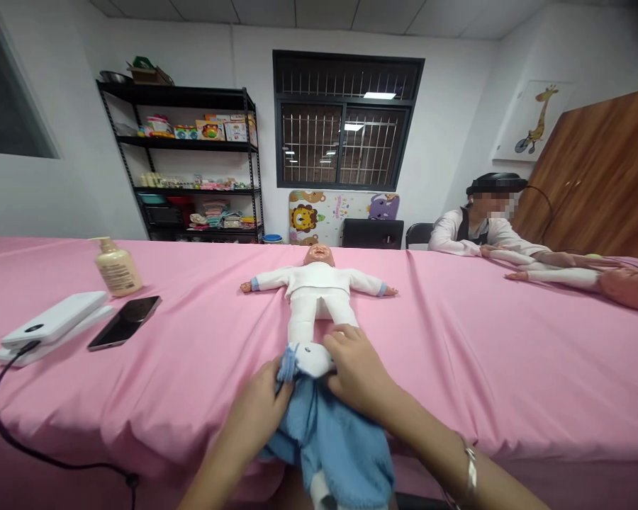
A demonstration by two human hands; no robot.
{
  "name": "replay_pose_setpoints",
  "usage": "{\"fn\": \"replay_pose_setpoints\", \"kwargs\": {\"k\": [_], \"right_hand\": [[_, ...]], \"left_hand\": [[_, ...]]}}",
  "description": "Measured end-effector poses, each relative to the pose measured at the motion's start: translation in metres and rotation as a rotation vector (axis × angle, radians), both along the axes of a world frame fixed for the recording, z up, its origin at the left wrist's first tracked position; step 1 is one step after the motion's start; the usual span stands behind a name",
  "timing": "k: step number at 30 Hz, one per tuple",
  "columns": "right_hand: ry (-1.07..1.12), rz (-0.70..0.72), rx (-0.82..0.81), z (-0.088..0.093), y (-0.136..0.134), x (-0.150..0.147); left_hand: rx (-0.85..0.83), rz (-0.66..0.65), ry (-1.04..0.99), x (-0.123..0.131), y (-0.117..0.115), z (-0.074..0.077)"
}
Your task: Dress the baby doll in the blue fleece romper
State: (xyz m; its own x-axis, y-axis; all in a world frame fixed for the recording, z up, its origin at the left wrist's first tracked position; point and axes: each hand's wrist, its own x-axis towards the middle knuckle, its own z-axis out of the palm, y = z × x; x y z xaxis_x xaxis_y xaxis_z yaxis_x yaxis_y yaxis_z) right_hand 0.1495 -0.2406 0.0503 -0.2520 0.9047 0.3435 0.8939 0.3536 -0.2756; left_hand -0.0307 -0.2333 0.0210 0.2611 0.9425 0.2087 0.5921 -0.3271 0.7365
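L hand (258, 414) at near end of the table, fingers curled into edge of a fluffy blue towel (332, 443), looks like a grip, tips partly hidden. R hand (356, 372), silver bangle (471, 471) on wrist, lies over a white bunched part at the doll's lower end (313, 358), fingers spread & slightly curved on it; can't tell if gripping or just resting. Towel hangs btwn both hands toward near table edge

Baby doll (316, 283) lies on its back, centre of the pink sheet (457, 354), head far, arms straight out, white outfit w/ blue cuffs, legs toward person, lower end under hands & towel

Left of doll: pump bottle (118, 268), white power bank (53, 322) w/ black cable (10, 418) running off near edge, black phone (125, 322) just beside it

Far right: co-worker (476, 227) in black cap, both hands on a 2nd doll (563, 273) lying across the sheet, its legs toward them

Beyond table: black shelf (178, 92) w/ toys & boxes, barred window (345, 120), cartoon lion board (340, 216), giraffe picture (534, 117), wood wardrobe (590, 177)
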Motion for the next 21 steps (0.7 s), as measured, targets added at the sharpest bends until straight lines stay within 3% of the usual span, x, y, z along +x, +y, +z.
{"fn": "replay_pose_setpoints", "kwargs": {"k": [4, 8, 12, 16, 19, 21], "right_hand": [[-0.152, 0.129, -0.177, -0.005, 0.041, 0.001], [0.004, 0.321, -0.42, -0.002, 0.073, 0.006], [0.267, 0.429, -0.527, -0.002, 0.097, 0.009], [0.662, 0.451, -0.508, -0.009, 0.108, 0.014], [0.976, 0.429, -0.552, -0.014, 0.109, 0.018], [1.134, 0.424, -0.603, -0.017, 0.108, 0.021]], "left_hand": [[-0.059, 0.058, 0.188, 0.008, 0.003, 0.003], [-0.1, -0.041, 0.138, 0.007, 0.012, 0.007], [-0.141, -0.177, -0.034, 0.003, 0.042, 0.006], [-0.154, -0.219, -0.211, 0.003, 0.069, 0.013], [-0.248, -0.168, -0.344, 0.002, 0.068, 0.026], [-0.357, -0.199, -0.463, 0.001, 0.057, 0.035]]}}
